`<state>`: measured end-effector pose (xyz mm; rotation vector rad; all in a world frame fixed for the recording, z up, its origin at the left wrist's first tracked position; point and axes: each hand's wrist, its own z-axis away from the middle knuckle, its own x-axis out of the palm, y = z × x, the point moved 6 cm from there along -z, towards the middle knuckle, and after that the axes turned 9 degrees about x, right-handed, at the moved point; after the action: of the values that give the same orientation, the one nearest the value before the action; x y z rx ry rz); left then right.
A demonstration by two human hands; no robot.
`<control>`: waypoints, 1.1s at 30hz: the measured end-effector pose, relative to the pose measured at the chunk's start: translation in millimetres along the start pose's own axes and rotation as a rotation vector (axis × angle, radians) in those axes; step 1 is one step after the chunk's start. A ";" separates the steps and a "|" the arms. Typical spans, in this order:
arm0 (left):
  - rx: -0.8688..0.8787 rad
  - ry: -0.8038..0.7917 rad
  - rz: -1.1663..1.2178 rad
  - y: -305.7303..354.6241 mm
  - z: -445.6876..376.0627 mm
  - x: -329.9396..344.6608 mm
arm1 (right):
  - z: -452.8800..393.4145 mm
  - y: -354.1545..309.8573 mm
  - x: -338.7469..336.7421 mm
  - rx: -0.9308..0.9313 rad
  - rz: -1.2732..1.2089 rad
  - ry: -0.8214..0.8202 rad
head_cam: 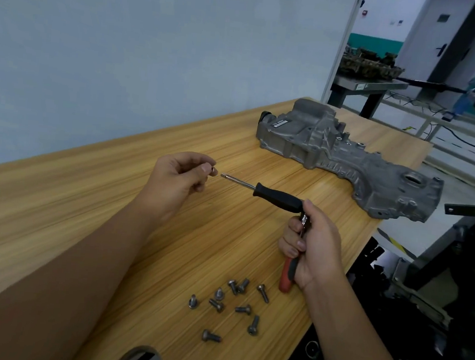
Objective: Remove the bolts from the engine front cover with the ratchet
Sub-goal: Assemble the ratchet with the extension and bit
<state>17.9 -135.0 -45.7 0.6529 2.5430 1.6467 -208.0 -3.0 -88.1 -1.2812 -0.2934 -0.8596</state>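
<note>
At frame centre the left hand (179,179) pinches a small socket (212,170); the right hand (311,243) grips the ratchet (287,273) with black-handled extension (278,197). Front cover (347,158) lies upper right, loose bolts (231,305) below

head view | worn high, tilted forward-down | close over wooden table (54,221) | wide-angle, single view

Matt cast-metal cover (355,164), dull steel bolts (230,302) (nine loose), streaky wood-grain table (56,207).
</note>
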 end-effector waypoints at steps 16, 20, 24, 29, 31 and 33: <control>-0.062 -0.248 -0.236 15.4 5.6 10.7 | -6.4 -18.8 18.8 -0.001 0.429 -0.045; -0.051 -0.228 -0.189 14.2 5.9 18.7 | -8.0 -25.2 14.0 0.000 0.424 -0.071; -0.054 -0.215 -0.190 9.2 7.8 26.0 | -7.2 -28.1 7.9 -0.020 0.413 -0.071; -0.153 -0.186 -0.114 1.7 12.6 28.1 | 2.7 -44.9 15.7 -0.133 0.550 -0.100; -0.167 -0.161 0.023 4.2 15.1 35.5 | 9.7 -59.6 18.6 -0.165 0.572 -0.102; -0.135 -0.110 0.199 11.7 14.2 44.9 | 15.6 -73.1 16.7 -0.175 0.502 -0.064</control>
<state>-15.5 -102.1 -33.1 0.9819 2.3324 1.7674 -243.9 2.2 -20.6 -1.4620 0.0591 -0.4219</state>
